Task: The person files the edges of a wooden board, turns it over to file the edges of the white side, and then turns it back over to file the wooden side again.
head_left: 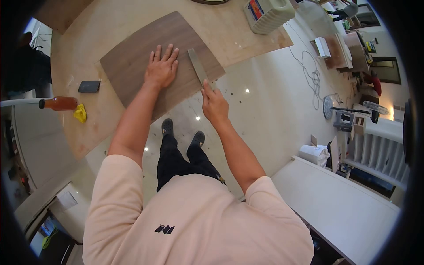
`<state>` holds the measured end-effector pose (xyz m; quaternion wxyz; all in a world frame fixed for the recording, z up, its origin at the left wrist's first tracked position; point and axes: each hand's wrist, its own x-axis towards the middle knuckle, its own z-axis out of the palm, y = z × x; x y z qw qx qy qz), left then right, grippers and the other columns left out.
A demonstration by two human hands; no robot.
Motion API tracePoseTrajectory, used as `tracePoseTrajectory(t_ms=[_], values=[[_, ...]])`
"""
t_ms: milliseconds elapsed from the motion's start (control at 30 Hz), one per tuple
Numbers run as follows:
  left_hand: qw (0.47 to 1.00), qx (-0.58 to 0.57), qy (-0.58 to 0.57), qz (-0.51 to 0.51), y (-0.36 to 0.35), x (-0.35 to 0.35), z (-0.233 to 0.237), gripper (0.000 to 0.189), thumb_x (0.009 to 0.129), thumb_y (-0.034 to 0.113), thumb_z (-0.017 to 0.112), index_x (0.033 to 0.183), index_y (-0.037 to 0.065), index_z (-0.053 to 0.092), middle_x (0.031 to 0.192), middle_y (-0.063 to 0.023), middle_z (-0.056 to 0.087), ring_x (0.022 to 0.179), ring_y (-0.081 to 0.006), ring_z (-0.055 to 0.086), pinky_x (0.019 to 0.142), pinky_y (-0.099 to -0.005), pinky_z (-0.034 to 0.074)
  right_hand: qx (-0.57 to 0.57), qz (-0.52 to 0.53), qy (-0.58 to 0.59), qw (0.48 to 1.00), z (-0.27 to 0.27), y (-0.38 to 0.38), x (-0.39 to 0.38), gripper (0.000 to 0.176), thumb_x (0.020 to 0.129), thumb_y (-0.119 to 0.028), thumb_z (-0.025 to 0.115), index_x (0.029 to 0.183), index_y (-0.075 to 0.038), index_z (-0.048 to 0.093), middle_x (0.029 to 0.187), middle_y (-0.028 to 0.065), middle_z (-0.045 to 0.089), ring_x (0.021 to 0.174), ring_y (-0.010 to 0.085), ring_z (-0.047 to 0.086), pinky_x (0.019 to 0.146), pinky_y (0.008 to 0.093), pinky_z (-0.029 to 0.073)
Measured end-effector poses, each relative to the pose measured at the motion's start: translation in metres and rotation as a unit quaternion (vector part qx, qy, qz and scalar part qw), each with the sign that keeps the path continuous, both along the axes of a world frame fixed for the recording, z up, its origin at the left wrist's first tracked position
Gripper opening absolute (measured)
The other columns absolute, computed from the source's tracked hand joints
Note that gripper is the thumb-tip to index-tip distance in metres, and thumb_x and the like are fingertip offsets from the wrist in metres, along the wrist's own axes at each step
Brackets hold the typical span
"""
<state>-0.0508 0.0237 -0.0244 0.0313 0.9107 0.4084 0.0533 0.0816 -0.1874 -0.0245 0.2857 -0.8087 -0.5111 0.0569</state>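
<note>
A brown wood-grain panel (132,57) lies on the pale plywood worktable (84,141), its near right edge close to the table's edge. My left hand (162,68) rests flat on the panel, fingers spread and pointing away from me. In my right hand (215,104) is a long, flat metal file (197,65), gripped at its near end. The file's far part overlaps the panel near its right edge, and my right fist sits just off that edge, over the floor.
A bottle of reddish liquid (62,103), a yellow crumpled piece (80,113) and a dark flat block (89,86) are on the table's left. A large plastic jug (269,15) stands at the far right. Cable (312,81) trails over the floor; a white cabinet top (340,207) is at right.
</note>
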Motion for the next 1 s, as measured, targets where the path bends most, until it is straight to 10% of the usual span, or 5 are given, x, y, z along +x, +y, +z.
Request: tracePoseTrajectory(t_ms=[1000], values=[[0.997, 0.006, -0.021, 0.075, -0.057, -0.021, -0.001, 0.057, 0.107, 0.041, 0.035, 0.156, 0.013, 0.036, 0.164, -0.0107, 0.030, 0.152, -0.0351, 0.022, 0.124, -0.0500, 0.017, -0.070, 0.017, 0.014, 0.997, 0.013, -0.066, -0.024, 0.042, 0.098, -0.028, 0.062, 0.140, -0.026, 0.059, 0.082, 0.0111, 0.056, 0.066, 0.0362, 0.062, 0.059, 0.0468, 0.052]])
